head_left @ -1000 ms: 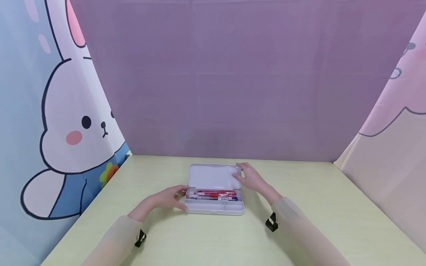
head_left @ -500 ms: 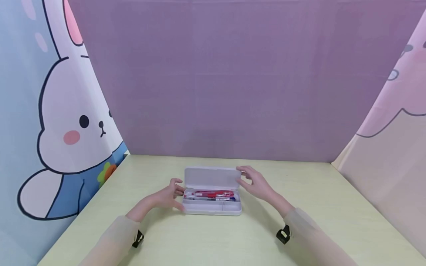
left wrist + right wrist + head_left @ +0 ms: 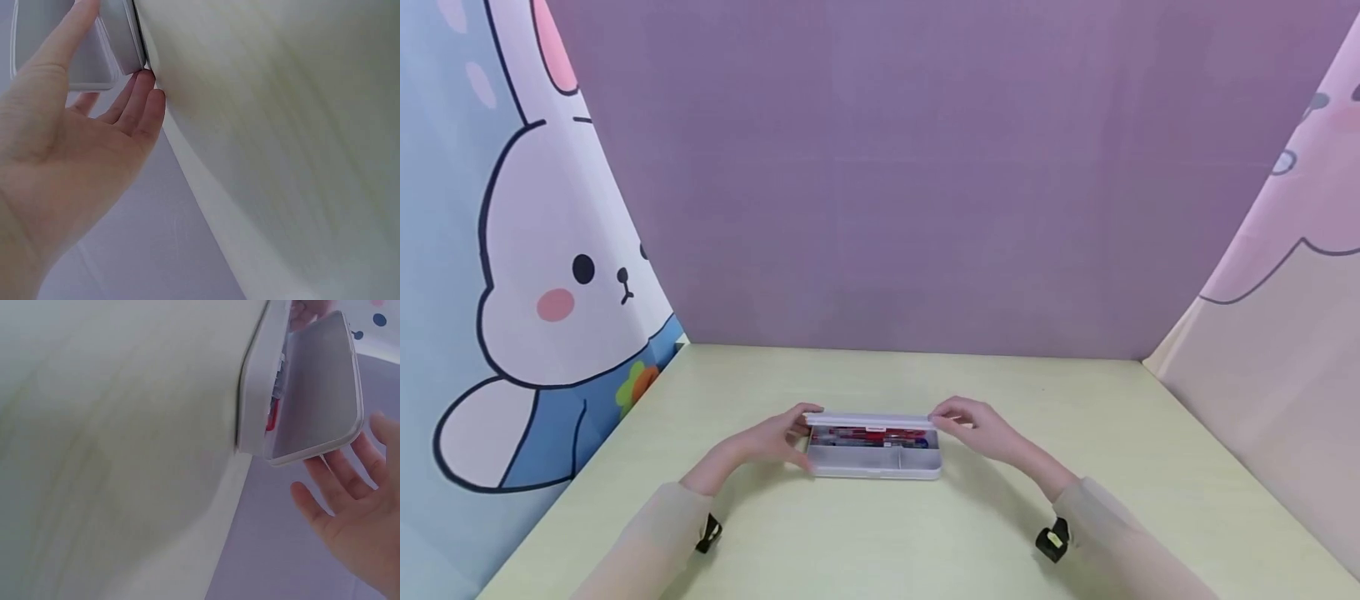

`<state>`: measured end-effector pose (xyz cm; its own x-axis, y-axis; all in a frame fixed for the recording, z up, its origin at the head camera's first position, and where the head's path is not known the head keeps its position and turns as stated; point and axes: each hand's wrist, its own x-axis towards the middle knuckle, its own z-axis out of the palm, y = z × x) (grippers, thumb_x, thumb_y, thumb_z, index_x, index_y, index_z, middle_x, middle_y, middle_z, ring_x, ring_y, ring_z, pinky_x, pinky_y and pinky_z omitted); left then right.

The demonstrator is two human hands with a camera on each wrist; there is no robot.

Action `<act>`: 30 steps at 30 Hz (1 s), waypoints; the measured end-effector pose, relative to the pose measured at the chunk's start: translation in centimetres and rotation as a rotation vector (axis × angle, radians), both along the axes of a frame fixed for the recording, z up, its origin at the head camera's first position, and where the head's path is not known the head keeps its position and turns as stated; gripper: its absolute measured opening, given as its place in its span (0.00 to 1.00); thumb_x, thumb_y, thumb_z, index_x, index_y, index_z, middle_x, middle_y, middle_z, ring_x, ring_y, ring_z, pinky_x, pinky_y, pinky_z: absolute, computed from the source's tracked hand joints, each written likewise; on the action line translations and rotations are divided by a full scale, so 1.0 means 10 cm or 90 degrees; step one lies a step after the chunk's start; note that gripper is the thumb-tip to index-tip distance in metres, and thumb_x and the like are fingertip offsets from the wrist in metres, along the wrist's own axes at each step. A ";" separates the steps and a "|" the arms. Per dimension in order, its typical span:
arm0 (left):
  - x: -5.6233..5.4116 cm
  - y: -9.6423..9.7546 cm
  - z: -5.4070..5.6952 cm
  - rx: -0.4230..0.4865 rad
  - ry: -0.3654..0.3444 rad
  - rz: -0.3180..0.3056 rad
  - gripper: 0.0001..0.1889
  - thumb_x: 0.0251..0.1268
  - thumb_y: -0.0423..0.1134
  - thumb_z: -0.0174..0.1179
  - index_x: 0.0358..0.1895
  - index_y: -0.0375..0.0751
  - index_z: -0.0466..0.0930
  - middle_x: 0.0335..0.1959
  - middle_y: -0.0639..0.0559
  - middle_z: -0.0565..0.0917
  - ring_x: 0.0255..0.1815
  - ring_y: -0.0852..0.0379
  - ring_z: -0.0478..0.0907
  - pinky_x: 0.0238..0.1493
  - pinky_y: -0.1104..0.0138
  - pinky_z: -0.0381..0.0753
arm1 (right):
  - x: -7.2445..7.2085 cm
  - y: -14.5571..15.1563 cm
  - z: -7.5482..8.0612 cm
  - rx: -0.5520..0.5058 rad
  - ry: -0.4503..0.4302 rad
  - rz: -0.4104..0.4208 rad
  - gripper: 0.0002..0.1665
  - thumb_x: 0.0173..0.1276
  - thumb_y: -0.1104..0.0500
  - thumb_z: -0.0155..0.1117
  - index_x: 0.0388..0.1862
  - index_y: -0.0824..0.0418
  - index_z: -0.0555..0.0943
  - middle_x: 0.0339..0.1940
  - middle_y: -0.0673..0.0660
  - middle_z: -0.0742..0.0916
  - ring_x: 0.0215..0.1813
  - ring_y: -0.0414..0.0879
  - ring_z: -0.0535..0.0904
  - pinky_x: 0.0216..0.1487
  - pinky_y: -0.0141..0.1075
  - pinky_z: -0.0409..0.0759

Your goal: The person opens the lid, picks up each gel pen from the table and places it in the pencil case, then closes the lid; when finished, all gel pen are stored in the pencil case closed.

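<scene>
A white pencil case (image 3: 874, 462) lies on the table with its lid (image 3: 868, 419) tilted partway down over the tray. Several red and dark pens (image 3: 880, 437) lie in the back compartment, partly hidden by the lid. My left hand (image 3: 767, 440) grips the case's left end, thumb at the front corner and fingers towards the back. At the lid's right end, my right hand (image 3: 985, 429) holds the edge. The right wrist view shows its fingers (image 3: 331, 487) reaching behind the lid, their tips hidden, with the thumb (image 3: 381, 428) beside the free edge.
The case stands on a pale wooden table (image 3: 865, 542). Behind it hangs a purple cloth (image 3: 880, 183). Cartoon-printed curtains flank both sides, with a rabbit (image 3: 565, 250) on the left one.
The lid has swung from standing open behind the tray to tilting forward over the pens. My right hand has come down and nearer with it; my left hand stays at the left end.
</scene>
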<state>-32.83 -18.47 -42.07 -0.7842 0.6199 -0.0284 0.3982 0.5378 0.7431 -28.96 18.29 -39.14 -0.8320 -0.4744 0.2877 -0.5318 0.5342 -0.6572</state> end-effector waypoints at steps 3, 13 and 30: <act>-0.01 0.00 -0.01 0.006 0.011 -0.011 0.47 0.45 0.43 0.73 0.68 0.36 0.55 0.58 0.38 0.72 0.60 0.40 0.70 0.61 0.47 0.69 | 0.00 0.01 -0.05 0.010 -0.040 0.029 0.11 0.69 0.52 0.57 0.44 0.57 0.78 0.49 0.55 0.83 0.57 0.55 0.76 0.59 0.52 0.74; 0.04 0.03 0.06 -0.041 -0.006 -0.043 0.44 0.57 0.51 0.65 0.70 0.34 0.54 0.66 0.38 0.65 0.68 0.41 0.61 0.68 0.47 0.61 | -0.02 0.10 -0.14 0.066 -0.130 0.030 0.31 0.65 0.48 0.62 0.59 0.66 0.70 0.67 0.68 0.70 0.67 0.65 0.65 0.68 0.61 0.60; -0.10 0.42 -0.01 -0.073 0.041 -0.025 0.40 0.60 0.53 0.61 0.70 0.37 0.57 0.68 0.38 0.65 0.69 0.43 0.61 0.70 0.51 0.60 | -0.09 0.39 -0.20 0.153 -0.119 -0.042 0.50 0.57 0.45 0.69 0.69 0.71 0.61 0.69 0.69 0.67 0.69 0.63 0.63 0.70 0.59 0.57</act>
<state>-33.82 -14.26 -42.19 -0.7617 0.6459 -0.0518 0.4652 0.6007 0.6502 -29.81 22.18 -41.11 -0.8909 -0.4540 0.0138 -0.3735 0.7149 -0.5911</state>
